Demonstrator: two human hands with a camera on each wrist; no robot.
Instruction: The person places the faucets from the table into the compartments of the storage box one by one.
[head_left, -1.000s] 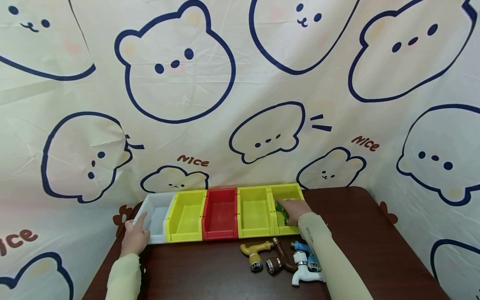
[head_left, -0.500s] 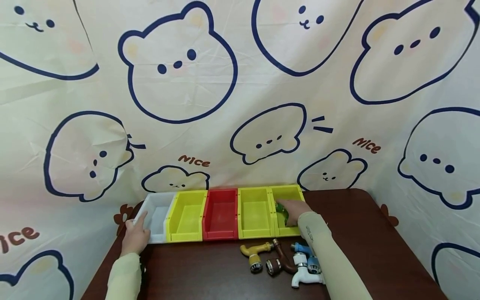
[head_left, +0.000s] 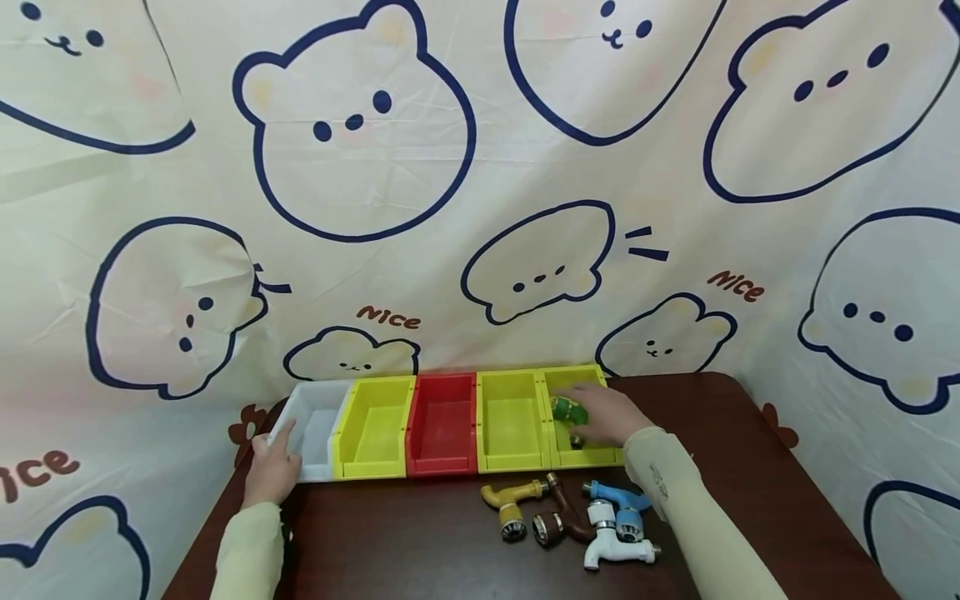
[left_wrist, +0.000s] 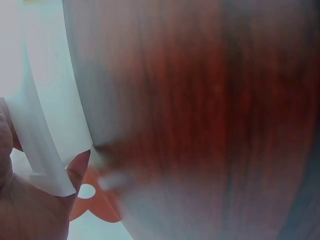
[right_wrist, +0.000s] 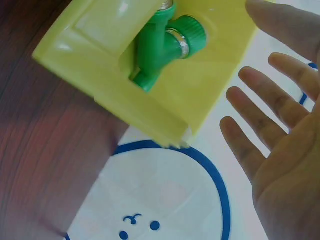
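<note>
right of the red bin (head_left: 442, 425), the green tap (right_wrist: 152, 47) is lying in the end yellow bin (head_left: 562, 381); the right hand (head_left: 609, 414), fingers spread, should be clearing it gently. leftward, the left hand (head_left: 271, 475) is pinching the white bin (head_left: 317, 421).

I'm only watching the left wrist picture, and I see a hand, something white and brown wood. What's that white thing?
Observer: The head view shows it's a white bin, leftmost in a row of five.
Operator: And what's going on at the other end?
Observer: The right hand is at the rightmost yellow bin.
Operator: Is it holding anything?
Observer: No; the right wrist view shows a gap between it and the green faucet in that bin.
</note>
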